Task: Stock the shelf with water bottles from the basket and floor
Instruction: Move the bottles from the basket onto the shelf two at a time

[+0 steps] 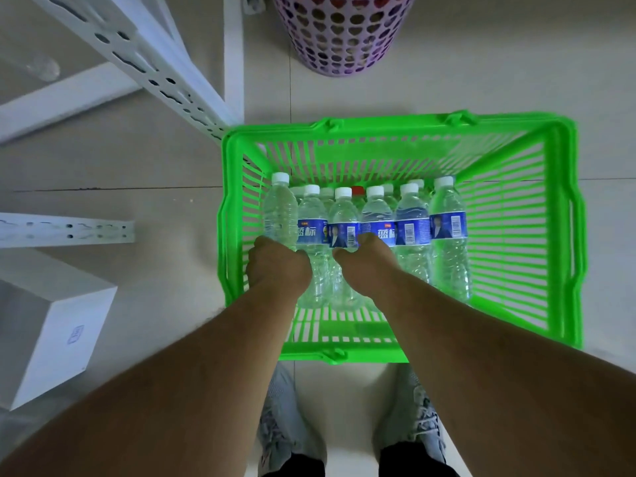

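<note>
A green plastic basket [564, 215] stands on the floor in front of my feet. Several clear water bottles with white caps and blue labels stand upright in it, among them an unlabelled one [279, 208] at the left end and a labelled one [378, 215] in the middle. One red cap [358, 191] shows in the back row. My left hand [275, 266] is inside the basket, curled around the lower part of the left bottles. My right hand [364, 263] is curled around the middle bottles. The fingers of both hands are hidden behind the bottles.
The white metal shelf frame [161, 74] with slotted uprights stands at the upper left, touching the basket's corner. A loose slotted bar [65, 228] and a white box [51, 325] lie on the floor at left. A purple heart-holed bin [340, 32] stands behind the basket.
</note>
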The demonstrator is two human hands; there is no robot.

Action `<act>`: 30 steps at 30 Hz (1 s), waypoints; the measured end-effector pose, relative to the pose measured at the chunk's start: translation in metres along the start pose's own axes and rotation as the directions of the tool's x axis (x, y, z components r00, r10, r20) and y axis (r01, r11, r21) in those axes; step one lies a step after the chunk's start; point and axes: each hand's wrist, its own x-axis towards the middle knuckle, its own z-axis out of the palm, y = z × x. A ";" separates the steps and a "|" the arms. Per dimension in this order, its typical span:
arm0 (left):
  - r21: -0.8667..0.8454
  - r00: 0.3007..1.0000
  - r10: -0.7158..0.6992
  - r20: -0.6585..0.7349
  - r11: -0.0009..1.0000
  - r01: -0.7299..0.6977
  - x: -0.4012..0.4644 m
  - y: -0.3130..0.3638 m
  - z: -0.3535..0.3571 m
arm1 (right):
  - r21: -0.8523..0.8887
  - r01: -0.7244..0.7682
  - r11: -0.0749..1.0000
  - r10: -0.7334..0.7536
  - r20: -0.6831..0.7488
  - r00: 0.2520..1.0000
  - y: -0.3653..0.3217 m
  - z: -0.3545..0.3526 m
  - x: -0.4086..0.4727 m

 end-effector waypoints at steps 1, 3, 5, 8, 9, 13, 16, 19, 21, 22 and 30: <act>0.041 1.000 -0.015 -0.012 0.999 0.016 0.001 0.002 0.002 | 0.007 -0.007 1.000 0.007 -0.005 1.000 0.000 -0.001 0.003; 0.152 0.999 -0.036 -0.023 0.988 0.039 0.002 0.007 0.006 | -0.007 -0.015 1.000 0.014 -0.017 1.000 -0.001 -0.002 0.008; 0.239 0.999 -0.042 -0.034 0.970 0.049 0.002 0.009 0.010 | -0.053 -0.008 0.999 0.007 -0.028 1.000 -0.003 -0.002 0.011; 0.249 0.999 -0.013 -0.040 0.968 0.023 0.003 0.006 0.014 | -0.155 -0.014 0.988 0.011 -0.025 1.000 -0.006 -0.001 0.013; 0.222 0.999 -0.009 -0.037 0.975 0.017 0.005 0.005 0.015 | -0.158 -0.039 0.987 0.036 -0.019 0.999 -0.008 0.000 0.014; 0.107 0.999 -0.023 -0.049 0.994 0.028 0.009 0.001 0.013 | -0.088 -0.111 0.990 0.111 -0.006 0.994 -0.021 0.007 0.018; 0.100 0.994 0.030 -0.103 0.995 -0.020 0.003 -0.002 0.012 | -0.035 -0.139 0.990 0.138 -0.043 0.990 -0.029 0.011 0.016; 0.200 0.986 0.105 -0.126 0.977 -0.079 -0.006 0.000 0.016 | 0.043 -0.178 0.983 0.181 -0.085 0.980 -0.028 0.013 0.017; 0.193 0.984 0.123 -0.128 0.976 -0.097 -0.007 0.001 0.018 | 0.068 -0.199 0.978 0.205 -0.094 0.974 -0.024 0.012 0.014; 0.156 0.984 0.120 -0.132 0.983 -0.099 -0.006 0.000 0.018 | 0.075 -0.195 0.978 0.202 -0.095 0.975 -0.023 0.010 0.014; -0.254 0.994 0.048 -0.097 0.965 -0.071 -0.001 -0.005 0.017 | -0.047 -0.210 0.976 0.207 -0.073 0.976 -0.025 0.009 0.020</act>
